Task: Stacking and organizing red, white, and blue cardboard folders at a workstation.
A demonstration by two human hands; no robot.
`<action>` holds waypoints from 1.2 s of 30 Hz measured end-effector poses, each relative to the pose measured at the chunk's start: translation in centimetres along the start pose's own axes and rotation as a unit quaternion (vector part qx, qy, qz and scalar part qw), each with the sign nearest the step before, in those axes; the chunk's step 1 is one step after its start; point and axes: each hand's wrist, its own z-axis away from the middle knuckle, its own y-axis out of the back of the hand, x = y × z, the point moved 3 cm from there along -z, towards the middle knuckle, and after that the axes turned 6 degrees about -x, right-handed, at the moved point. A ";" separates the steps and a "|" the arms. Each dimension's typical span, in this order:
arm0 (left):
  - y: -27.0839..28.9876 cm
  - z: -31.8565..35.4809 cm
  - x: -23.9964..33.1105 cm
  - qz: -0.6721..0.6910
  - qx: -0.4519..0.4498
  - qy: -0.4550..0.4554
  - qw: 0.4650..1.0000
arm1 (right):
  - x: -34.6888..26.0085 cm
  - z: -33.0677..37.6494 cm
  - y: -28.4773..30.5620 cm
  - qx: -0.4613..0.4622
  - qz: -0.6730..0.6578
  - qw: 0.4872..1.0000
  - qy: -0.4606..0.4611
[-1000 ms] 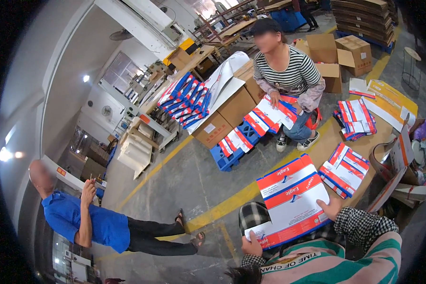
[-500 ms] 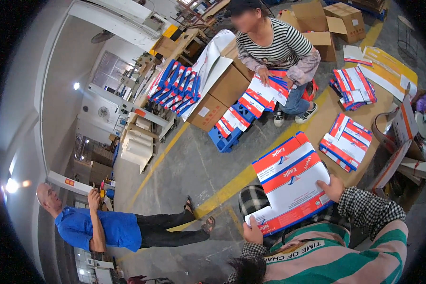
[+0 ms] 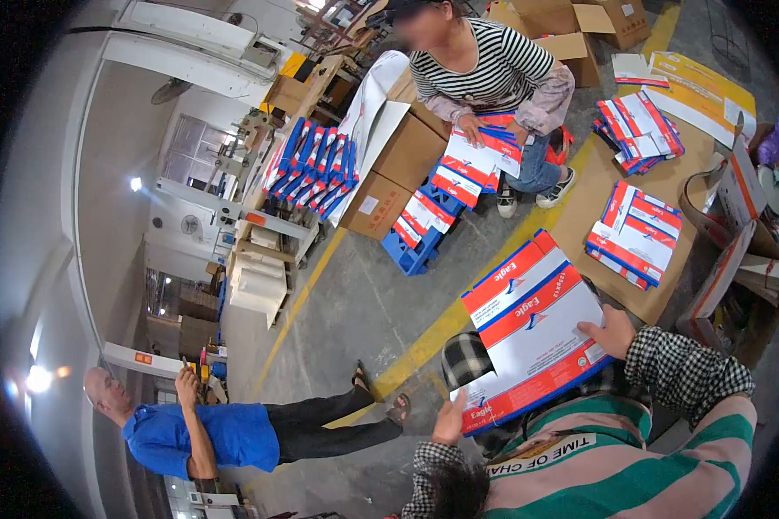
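Observation:
Across my lap lies a flat printed carton sheet (image 3: 537,346) in red, white and blue, with a cut-out notch at its lower left. My left hand (image 3: 447,421) grips its lower left corner, thumb at the edge. On the opposite side my right hand (image 3: 613,332) holds the right edge, its thumb on top and its other fingers hidden below. Whether more than one sheet lies in my hold, I cannot tell. Just beyond my right hand, a pile of matching cartons (image 3: 636,233) rests on brown cardboard (image 3: 571,227), with a second pile (image 3: 639,130) farther off.
Opposite me, a person in a striped top (image 3: 493,65) handles similar sheets above a blue plastic pallet (image 3: 414,251). Brown boxes (image 3: 376,203) stand beside it, next to stacked folded cartons (image 3: 316,169). At left stands a person in a blue shirt (image 3: 203,439). Open cartons (image 3: 736,186) are at right.
The whole view has shifted slightly. My left hand sits nearer the outer edge of the sheet's corner; my right hand keeps its hold. The carton sheet stays on my lap.

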 end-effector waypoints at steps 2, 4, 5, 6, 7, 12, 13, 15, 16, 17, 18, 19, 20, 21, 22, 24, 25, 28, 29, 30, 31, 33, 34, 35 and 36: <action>-0.7 -0.5 -0.2 0.444 -0.136 0.124 0.877 | -0.1 0.5 0.2 0.013 -0.004 0.999 0.044; -1.1 0.1 2.8 0.364 0.013 0.115 0.924 | -0.9 0.2 0.0 0.043 -0.041 0.991 0.124; -0.7 0.6 3.5 0.274 0.163 0.100 0.942 | -1.7 0.3 -0.1 0.070 -0.076 0.973 0.204; 0.4 -0.1 2.7 0.262 0.228 0.047 0.937 | -3.5 0.6 0.4 0.080 -0.092 0.968 0.219; 0.8 0.5 4.4 0.230 0.238 -0.074 0.941 | -4.7 0.6 0.9 0.081 -0.094 0.969 0.216; 2.6 -1.6 3.2 0.371 0.196 -0.168 0.892 | -6.3 -0.4 2.2 -0.029 -0.119 0.947 0.298; 2.3 -2.5 2.2 0.380 0.136 -0.144 0.903 | -5.8 -0.9 1.9 -0.076 -0.115 0.933 0.332; 2.7 -4.7 -2.5 0.243 0.165 -0.229 0.928 | -6.0 -1.1 1.9 -0.131 -0.087 0.946 0.285; 1.9 -4.9 -2.6 0.291 0.142 -0.197 0.925 | -4.7 -1.6 2.0 -0.092 -0.078 0.937 0.329; 0.9 -5.0 -2.7 0.338 0.119 -0.164 0.919 | -3.9 -1.8 2.2 -0.054 -0.068 0.924 0.372; 0.3 -3.9 -2.5 0.056 0.214 -0.307 0.926 | -4.1 -1.6 2.2 -0.106 -0.094 0.938 0.316; -0.2 -3.3 -1.4 0.059 0.215 -0.301 0.927 | -3.9 -1.5 2.6 -0.112 -0.090 0.939 0.313; -0.8 -2.9 -0.8 0.200 0.159 -0.240 0.937 | -3.6 -1.3 2.9 -0.143 -0.093 0.933 0.318; -1.2 -2.8 -0.3 0.337 0.108 -0.180 0.918 | -4.0 -1.5 3.2 -0.179 -0.096 0.922 0.331; -0.6 -2.7 -1.1 0.342 0.092 -0.205 0.913 | -5.3 -0.3 3.5 -0.218 -0.076 0.923 0.307; -0.4 -2.0 -1.0 0.373 0.102 -0.213 0.897 | -5.9 -0.2 3.1 -0.262 -0.112 0.921 0.266; -0.8 -1.8 -0.4 0.392 0.097 -0.215 0.889 | -5.4 -0.3 3.2 -0.293 -0.161 0.919 0.208; -0.9 -2.2 -1.6 0.394 0.083 -0.226 0.887 | -3.4 -1.6 2.5 -0.317 -0.166 0.905 0.231; -0.8 -2.4 -1.7 0.392 0.064 -0.219 0.891 | -3.1 -2.1 2.2 -0.308 -0.149 0.909 0.240; -0.5 -2.5 -1.7 0.365 0.086 -0.254 0.891 | -3.4 -2.5 1.7 -0.268 -0.174 0.921 0.225; -0.5 -2.1 -1.4 0.378 0.088 -0.255 0.886 | -3.5 -2.7 1.4 -0.269 -0.161 0.922 0.227; -0.2 -1.0 -0.1 0.196 0.134 -0.301 0.924 | -3.4 -3.3 1.1 -0.237 -0.196 0.927 0.215; -0.4 -1.2 -0.5 0.240 0.131 -0.282 0.920 | -1.3 -4.8 0.6 -0.246 -0.246 0.911 0.221; -0.3 -1.2 -0.7 0.248 0.130 -0.287 0.916 | -0.2 -5.7 -0.2 -0.243 -0.238 0.913 0.224; -0.3 -1.3 -0.7 0.273 0.129 -0.261 0.917 | 0.7 -6.5 -0.4 -0.235 -0.286 0.905 0.211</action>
